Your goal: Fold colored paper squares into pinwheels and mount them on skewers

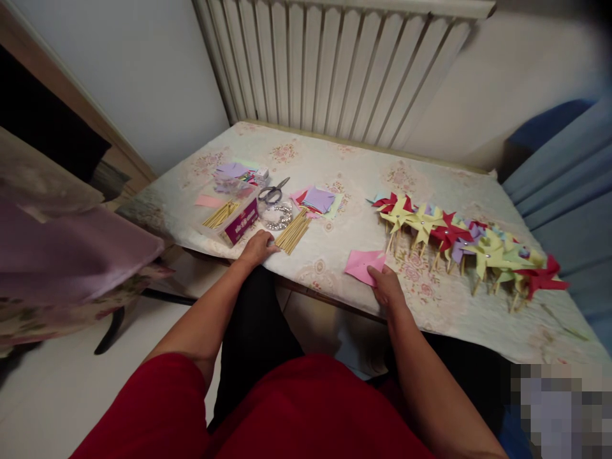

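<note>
A square of pink paper (359, 265) with small marks on it is pinched in my right hand (388, 287), with the thumb on top, near the table's front edge. My left hand (258, 248) rests at that edge beside a bundle of thin wooden sticks (293, 231). Its fingers are drawn together near the sticks' left side; what they hold, if anything, is too small to make out. Just behind lie a clear round dish of small shiny pieces (277, 217) and dark-handled scissors (273, 191). Coloured paper squares (318, 199) are stacked behind the sticks.
A purple-labelled box (243, 223) with more sticks (220, 214) stands left of the dish, with coloured paper (232, 170) behind it. Several finished paper pinwheels (449, 233) fill the table's right side. A radiator (329, 70) runs behind the floral-covered table (344, 162).
</note>
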The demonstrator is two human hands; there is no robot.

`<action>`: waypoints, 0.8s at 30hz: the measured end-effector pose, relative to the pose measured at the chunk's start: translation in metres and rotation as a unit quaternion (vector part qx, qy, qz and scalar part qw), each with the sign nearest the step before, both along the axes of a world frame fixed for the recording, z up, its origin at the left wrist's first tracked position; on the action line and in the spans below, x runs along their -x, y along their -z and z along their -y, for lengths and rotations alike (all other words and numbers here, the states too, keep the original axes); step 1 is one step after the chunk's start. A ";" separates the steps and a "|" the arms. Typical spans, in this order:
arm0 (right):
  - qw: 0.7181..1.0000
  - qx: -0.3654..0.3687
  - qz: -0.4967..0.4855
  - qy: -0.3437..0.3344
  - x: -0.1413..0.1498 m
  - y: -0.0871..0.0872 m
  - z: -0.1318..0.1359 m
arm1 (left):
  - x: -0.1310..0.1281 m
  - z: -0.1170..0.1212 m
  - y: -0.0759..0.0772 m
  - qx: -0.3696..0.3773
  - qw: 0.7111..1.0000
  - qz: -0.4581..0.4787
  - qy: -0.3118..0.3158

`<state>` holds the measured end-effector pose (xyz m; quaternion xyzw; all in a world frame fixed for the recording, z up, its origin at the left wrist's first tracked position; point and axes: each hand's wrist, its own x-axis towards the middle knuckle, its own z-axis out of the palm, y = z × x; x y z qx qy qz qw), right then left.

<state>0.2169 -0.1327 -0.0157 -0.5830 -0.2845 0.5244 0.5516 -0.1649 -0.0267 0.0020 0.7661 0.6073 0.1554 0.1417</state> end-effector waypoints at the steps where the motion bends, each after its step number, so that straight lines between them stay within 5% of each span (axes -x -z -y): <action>1: 1.000 -0.002 -0.003 0.000 0.000 0.000 0.000 | -0.001 0.002 -0.002 0.004 1.000 0.000 -0.001; 24: 1.000 -0.018 0.011 -0.005 -0.002 0.007 -0.002 | -0.027 0.020 -0.016 0.018 0.998 -0.060 -0.025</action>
